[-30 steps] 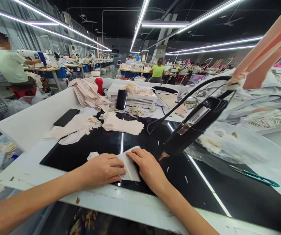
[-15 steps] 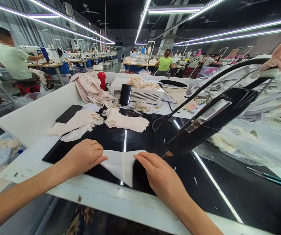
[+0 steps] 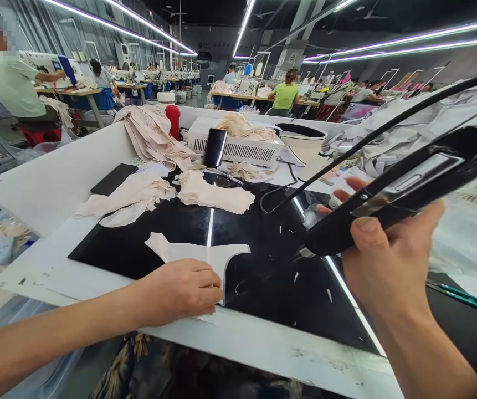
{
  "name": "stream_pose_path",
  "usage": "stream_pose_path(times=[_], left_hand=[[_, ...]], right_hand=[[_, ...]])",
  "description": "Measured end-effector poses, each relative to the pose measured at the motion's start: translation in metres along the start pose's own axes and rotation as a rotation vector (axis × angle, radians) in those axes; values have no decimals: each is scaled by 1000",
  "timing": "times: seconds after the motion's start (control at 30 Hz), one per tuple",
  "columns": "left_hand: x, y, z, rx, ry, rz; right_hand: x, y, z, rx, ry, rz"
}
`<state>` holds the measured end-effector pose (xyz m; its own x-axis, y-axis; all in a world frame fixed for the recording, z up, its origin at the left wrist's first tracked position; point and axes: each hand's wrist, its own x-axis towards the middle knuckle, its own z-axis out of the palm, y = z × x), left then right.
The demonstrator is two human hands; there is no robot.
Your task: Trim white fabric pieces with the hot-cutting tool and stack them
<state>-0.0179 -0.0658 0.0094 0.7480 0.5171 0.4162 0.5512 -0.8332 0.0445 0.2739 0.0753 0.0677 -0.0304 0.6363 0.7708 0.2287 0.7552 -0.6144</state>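
A white cut fabric piece (image 3: 196,252) with a curved right edge lies on the black glossy board (image 3: 263,277). My left hand (image 3: 184,291) rests over its lower part, fingers closed at the edge nearest me. My right hand (image 3: 391,244) is wrapped round a black corded hand tool (image 3: 404,194) with a silver plate on its side. The thumb is on the near side, and some fingertips show beyond it. The tool slants down to the left, its tip low over the board, right of the fabric; I cannot tell if it touches.
Stacks of beige fabric pieces (image 3: 213,191) lie behind, with a dark phone (image 3: 113,178) at left and another phone (image 3: 214,148) leaning on a white vented box (image 3: 238,147). Teal-handled scissors (image 3: 471,299) lie at right. A black cable (image 3: 371,138) arcs overhead. People work at machines beyond.
My right hand has left the fabric and taken hold of the black tool. My left hand has slid right and nearer me along the fabric. A hand at upper right is gone.
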Motion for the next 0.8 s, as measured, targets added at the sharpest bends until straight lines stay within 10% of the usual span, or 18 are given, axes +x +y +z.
stream_pose_path(times=[0.43, 0.8], left_hand=[[8, -7, 15, -163, 2, -68], [18, -11, 16, -212, 9, -117]], right_hand=[[-6, -65, 52, 364, 132, 177], [-51, -91, 44, 594, -121, 265]])
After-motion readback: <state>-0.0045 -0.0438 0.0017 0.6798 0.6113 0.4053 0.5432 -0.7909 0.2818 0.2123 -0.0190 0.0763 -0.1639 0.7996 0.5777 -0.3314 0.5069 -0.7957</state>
